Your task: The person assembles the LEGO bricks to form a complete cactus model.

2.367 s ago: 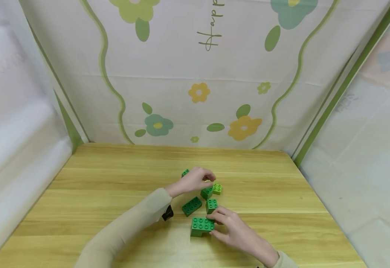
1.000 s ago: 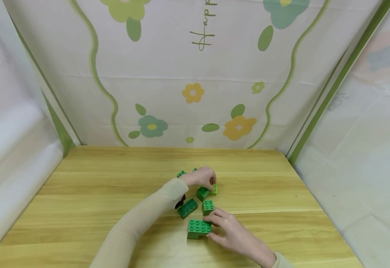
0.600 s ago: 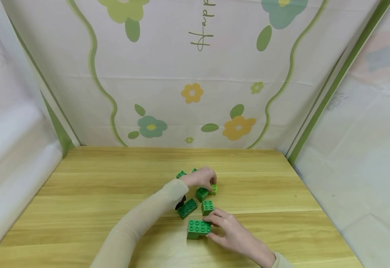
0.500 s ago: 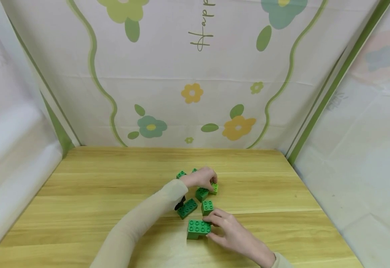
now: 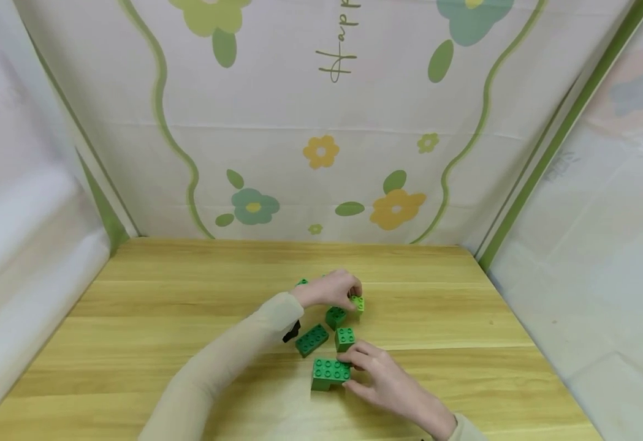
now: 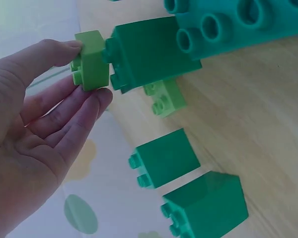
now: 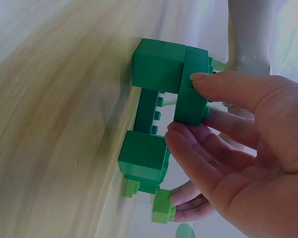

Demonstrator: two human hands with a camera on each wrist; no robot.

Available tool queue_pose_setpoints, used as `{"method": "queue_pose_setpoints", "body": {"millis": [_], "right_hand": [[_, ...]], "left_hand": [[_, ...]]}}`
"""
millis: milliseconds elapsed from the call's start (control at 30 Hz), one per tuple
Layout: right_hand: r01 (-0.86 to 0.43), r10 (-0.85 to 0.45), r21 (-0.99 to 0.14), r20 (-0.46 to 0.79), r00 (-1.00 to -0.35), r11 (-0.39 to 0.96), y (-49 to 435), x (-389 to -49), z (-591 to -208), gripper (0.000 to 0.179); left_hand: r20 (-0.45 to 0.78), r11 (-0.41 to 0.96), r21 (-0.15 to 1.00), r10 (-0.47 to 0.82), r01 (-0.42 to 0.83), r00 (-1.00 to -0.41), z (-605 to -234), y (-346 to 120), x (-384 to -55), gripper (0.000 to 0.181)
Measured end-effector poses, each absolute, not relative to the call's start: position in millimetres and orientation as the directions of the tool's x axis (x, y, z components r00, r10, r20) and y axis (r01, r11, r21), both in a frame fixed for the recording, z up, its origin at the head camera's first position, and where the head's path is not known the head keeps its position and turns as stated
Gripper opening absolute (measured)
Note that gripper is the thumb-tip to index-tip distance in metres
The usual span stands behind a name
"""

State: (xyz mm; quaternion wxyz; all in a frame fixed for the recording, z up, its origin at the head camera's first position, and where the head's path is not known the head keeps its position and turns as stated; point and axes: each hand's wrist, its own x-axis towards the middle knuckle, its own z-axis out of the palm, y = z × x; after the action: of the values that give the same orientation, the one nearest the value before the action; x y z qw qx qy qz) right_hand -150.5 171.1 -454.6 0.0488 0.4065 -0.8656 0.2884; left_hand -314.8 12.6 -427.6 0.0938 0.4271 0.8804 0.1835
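My left hand [image 5: 333, 288] pinches a small light green toy brick [image 6: 94, 62] between thumb and fingertips. In the right wrist view that brick hangs off the table. My right hand [image 5: 387, 375] grips the right end of a green eight-stud brick [image 5: 332, 369], which is joined on top of a green block [image 7: 159, 64]. Right behind this pair stands a green four-stud brick [image 5: 346, 338]. A dark green eight-stud brick [image 5: 312, 340] lies to its left, and a dark green four-stud brick [image 5: 334, 316] stands under the left hand.
Another light green brick [image 6: 169, 98] and two green bricks, one nearer [image 6: 208, 203] and one smaller [image 6: 169, 157], stand around the left hand, partly hidden by it in the head view. A white patterned cloth [image 5: 277, 110] rises behind the wooden table [image 5: 437, 306].
My left hand has moved right over the bricks, taken hold of the light green brick and raised it slightly. The right hand keeps its grip on the joined bricks. The head view has shifted slightly.
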Motion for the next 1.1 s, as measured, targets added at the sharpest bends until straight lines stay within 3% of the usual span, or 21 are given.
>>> {"method": "queue_pose_setpoints", "body": {"millis": [533, 1100], "right_hand": [[-0.734, -0.675, -0.45, 0.32, -0.664, 0.508, 171.5, -150.3, -452.8, 0.038], [-0.713, -0.667, -0.47, 0.299, -0.683, 0.52, 171.2, -147.8, -452.0, 0.037]], "left_hand": [[0.057, 0.49, 0.377, 0.834, 0.786, -0.548, -403.4, -15.8, -287.4, 0.022], [0.109, 0.478, 0.422, 0.817, 0.771, -0.566, -397.0, -52.9, -250.2, 0.025]]}}
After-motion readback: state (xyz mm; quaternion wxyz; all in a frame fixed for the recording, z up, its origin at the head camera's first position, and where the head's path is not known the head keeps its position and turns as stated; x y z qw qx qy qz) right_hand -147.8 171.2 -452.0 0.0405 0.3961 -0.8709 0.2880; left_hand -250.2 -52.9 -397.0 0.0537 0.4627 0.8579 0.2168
